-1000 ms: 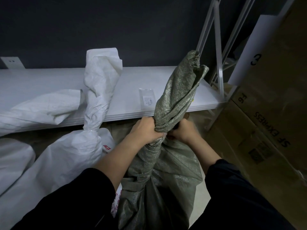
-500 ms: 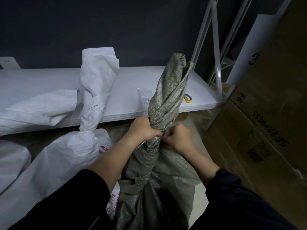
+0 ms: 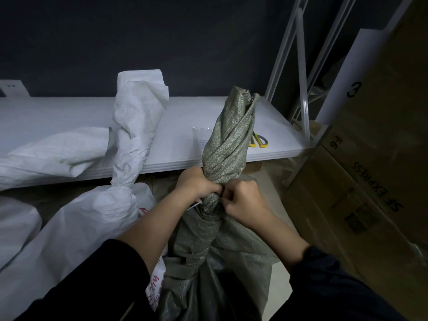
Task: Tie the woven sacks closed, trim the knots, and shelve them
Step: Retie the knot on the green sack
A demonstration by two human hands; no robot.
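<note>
A green woven sack (image 3: 222, 258) stands in front of me, its top twisted into an upright neck (image 3: 229, 144). My left hand (image 3: 196, 184) grips the neck at its narrowest point. My right hand (image 3: 243, 202) pinches something small at the same spot, fingers curled against the left hand. A thin white strip (image 3: 196, 204), seemingly a tie, pokes out below my left hand. A white woven sack (image 3: 76, 230) with a tied, twisted neck (image 3: 136, 135) stands to the left. Yellow-handled scissors (image 3: 258, 141) lie on the white shelf (image 3: 183, 144) behind the green neck.
Another white sack (image 3: 53, 151) lies on the shelf at left, and a further one (image 3: 14, 225) sits at the far left. A small clear packet (image 3: 202, 140) lies on the shelf. Brown cardboard boxes (image 3: 370, 181) are stacked at right beside white rack uprights (image 3: 301, 72).
The green neck is twisted tighter and stands straighter. My right hand has come round from behind the neck to its front, meeting the left hand. The scissors have come into view.
</note>
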